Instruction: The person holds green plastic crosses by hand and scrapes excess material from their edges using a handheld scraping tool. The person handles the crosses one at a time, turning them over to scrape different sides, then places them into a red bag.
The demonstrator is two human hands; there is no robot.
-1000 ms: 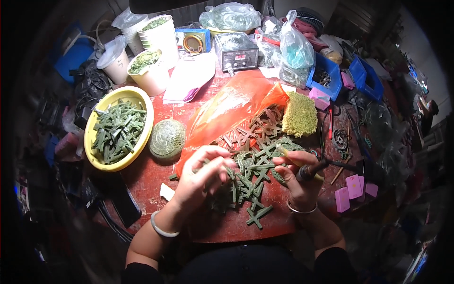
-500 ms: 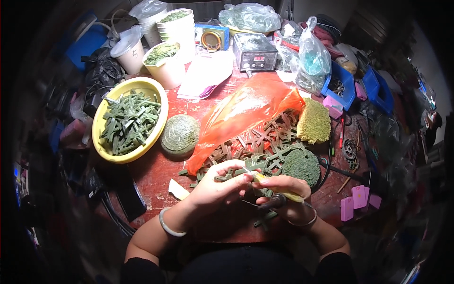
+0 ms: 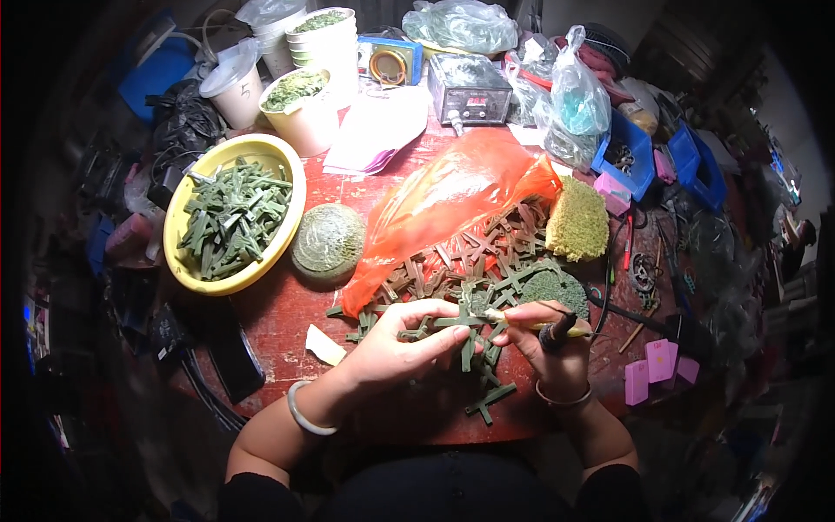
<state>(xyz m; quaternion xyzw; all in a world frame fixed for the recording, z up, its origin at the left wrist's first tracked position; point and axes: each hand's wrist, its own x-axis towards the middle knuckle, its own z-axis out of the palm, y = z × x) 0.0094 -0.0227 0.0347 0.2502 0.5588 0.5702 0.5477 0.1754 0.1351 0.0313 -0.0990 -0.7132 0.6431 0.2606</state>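
Note:
My left hand point(image 3: 407, 346) pinches a green cross-shaped piece point(image 3: 467, 352) between thumb and fingers. My right hand point(image 3: 557, 364), just to its right, grips a pen-like tool with a dark handle point(image 3: 554, 334) and a thin pale-yellow piece point(image 3: 513, 321), whose tip is at the cross. Around and beyond both hands, many green and reddish-brown crosses point(image 3: 488, 405) are piled on and beside an orange plastic bag point(image 3: 439, 183). A round green pad point(image 3: 557, 289) lies beyond my right hand, near a yellow sponge-like block point(image 3: 576, 222).
A yellow basin of green pieces point(image 3: 178, 248) and a round mottled disc point(image 3: 326, 239) sit left. Tubs point(image 3: 235, 100), papers point(image 3: 374, 139) and an electronic box point(image 3: 470, 96) line the back. Blue bins point(image 3: 626, 152), pink blocks point(image 3: 661, 365), tools and cables point(image 3: 596, 296) occupy the right.
My hands have come together. My left hand, earlier raised with fingers loose, now holds a cross up at the tool in my right hand, which has shifted to meet it.

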